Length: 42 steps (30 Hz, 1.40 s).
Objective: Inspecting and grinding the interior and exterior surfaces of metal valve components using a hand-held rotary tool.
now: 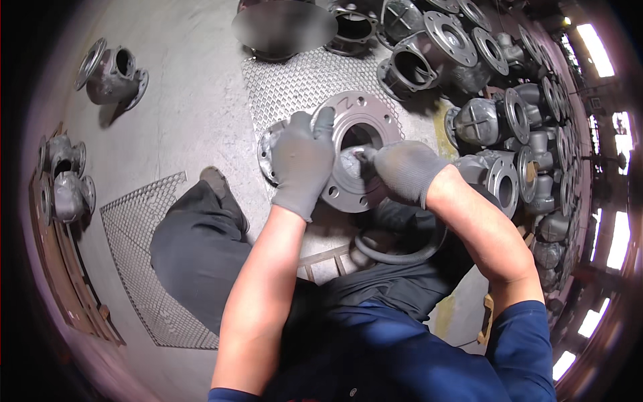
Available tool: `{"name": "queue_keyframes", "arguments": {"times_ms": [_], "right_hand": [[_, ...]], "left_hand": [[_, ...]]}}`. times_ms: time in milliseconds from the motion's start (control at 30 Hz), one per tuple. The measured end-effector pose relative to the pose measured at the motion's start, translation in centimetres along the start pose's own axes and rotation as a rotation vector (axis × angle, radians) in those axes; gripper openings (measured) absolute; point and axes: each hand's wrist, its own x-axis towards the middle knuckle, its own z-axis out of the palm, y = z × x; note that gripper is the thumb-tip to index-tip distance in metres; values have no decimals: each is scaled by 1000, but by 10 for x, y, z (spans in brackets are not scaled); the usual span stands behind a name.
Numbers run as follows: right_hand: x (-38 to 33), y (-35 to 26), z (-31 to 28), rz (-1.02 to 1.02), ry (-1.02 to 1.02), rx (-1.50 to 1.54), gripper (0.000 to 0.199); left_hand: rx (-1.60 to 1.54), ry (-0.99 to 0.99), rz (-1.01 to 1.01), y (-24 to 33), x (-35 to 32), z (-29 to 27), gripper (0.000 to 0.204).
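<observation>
A grey cast-metal valve body with a wide, bolt-holed round flange is in front of me between my knees. My left hand, in a grey knit glove, grips its left side, with fingers over the flange rim. My right hand, gloved alike, is at the right of the central opening with its fingers curled in toward the bore. Whatever those fingers may hold is hidden. Inside the bore a pale, shiny inner surface shows below the dark hollow.
Many similar castings crowd the right and far side. One casting stands alone at far left; others sit near wooden boards. Expanded-metal mesh sheets lie on the floor. A thick grey hose curves by my right leg.
</observation>
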Motion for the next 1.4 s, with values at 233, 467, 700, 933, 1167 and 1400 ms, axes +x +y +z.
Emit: {"name": "queue_keyframes", "arguments": {"times_ms": [233, 467, 700, 933, 1167, 1400], "right_hand": [[13, 0, -11, -74, -104, 154, 31], [13, 10, 3, -85, -14, 234, 35], [-39, 46, 1, -129, -5, 346, 43], [-75, 59, -2, 82, 123, 503, 54], [-76, 68, -11, 160, 79, 466, 52], [-75, 76, -3, 122, 148, 450, 52]], "left_hand": [[-1, -101, -83, -7, 2, -8, 59], [-21, -69, -73, -5, 2, -5, 57], [-117, -87, -57, 23, 16, 8, 52], [-199, -234, -54, 41, 35, 22, 47], [-191, -258, -79, 57, 47, 33, 45], [-201, -276, -77, 53, 53, 32, 48]]}}
